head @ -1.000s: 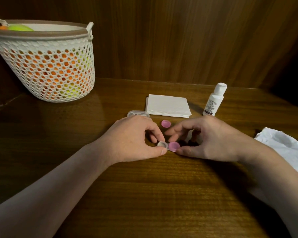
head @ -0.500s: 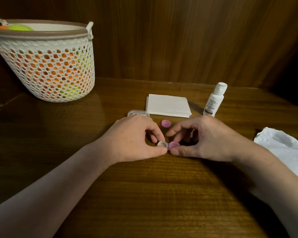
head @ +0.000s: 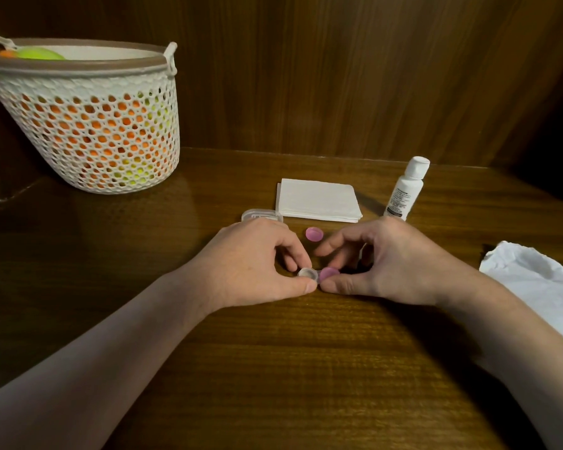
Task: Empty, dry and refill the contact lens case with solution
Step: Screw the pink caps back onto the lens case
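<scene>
A small clear contact lens case [head: 307, 273] rests on the wooden table, its left well uncovered. My left hand [head: 251, 261] pinches that left well between thumb and forefinger. My right hand [head: 390, 261] grips the pink cap [head: 329, 273] on the right well with thumb and fingers. A second pink cap [head: 314, 234] lies loose on the table just behind the hands. The white solution bottle [head: 406, 190] stands upright, capped, at the back right. A folded stack of white tissues [head: 317, 200] lies behind the case.
A clear plastic lid or box [head: 261, 216] lies behind my left hand. A white woven basket [head: 88, 125] with orange and yellow contents stands back left. A crumpled white tissue [head: 540, 284] lies at the right edge. A wooden wall closes the back.
My right hand's fingers have closed in further over the pink cap on the case, hiding more of it. My left hand and the case stay in place.
</scene>
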Demonstrator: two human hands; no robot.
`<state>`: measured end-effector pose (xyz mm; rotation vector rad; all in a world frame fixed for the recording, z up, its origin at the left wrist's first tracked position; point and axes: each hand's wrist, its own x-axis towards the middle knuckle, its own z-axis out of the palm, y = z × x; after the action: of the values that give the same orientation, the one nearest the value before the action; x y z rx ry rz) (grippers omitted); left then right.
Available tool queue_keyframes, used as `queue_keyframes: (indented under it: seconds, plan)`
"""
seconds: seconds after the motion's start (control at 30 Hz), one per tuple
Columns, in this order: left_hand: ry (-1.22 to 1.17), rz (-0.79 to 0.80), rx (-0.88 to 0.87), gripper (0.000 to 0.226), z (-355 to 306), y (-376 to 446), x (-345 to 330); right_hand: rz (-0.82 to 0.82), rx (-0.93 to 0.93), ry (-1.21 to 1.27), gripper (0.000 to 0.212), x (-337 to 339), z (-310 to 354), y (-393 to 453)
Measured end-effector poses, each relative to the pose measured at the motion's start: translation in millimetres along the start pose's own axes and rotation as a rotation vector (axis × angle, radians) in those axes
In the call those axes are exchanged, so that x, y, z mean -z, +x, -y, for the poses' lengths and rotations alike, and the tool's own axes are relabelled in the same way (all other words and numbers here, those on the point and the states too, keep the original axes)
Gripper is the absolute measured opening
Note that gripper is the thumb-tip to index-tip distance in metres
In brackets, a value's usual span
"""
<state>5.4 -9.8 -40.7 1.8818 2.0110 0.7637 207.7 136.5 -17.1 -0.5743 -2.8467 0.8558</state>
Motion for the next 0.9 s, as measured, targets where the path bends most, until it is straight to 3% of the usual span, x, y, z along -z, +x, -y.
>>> queue_keyframes:
  seconds: [0.17, 0.6, 0.9]
  plan:
    - [-0.006, -0.004, 0.004, 0.017, 2, 0, -1, 0.030, 0.009, -0.007, 0.055, 7, -1, -3]
    - [-0.006, -0.001, -0.002, 0.016, 3, 1, -2, 0.049, -0.010, 0.059, 0.042, 8, 0, -2]
    - [-0.128, 0.028, 0.057, 0.017, 2, 1, -2, 0.019, 0.008, 0.090, 0.041, 4, -4, -2]
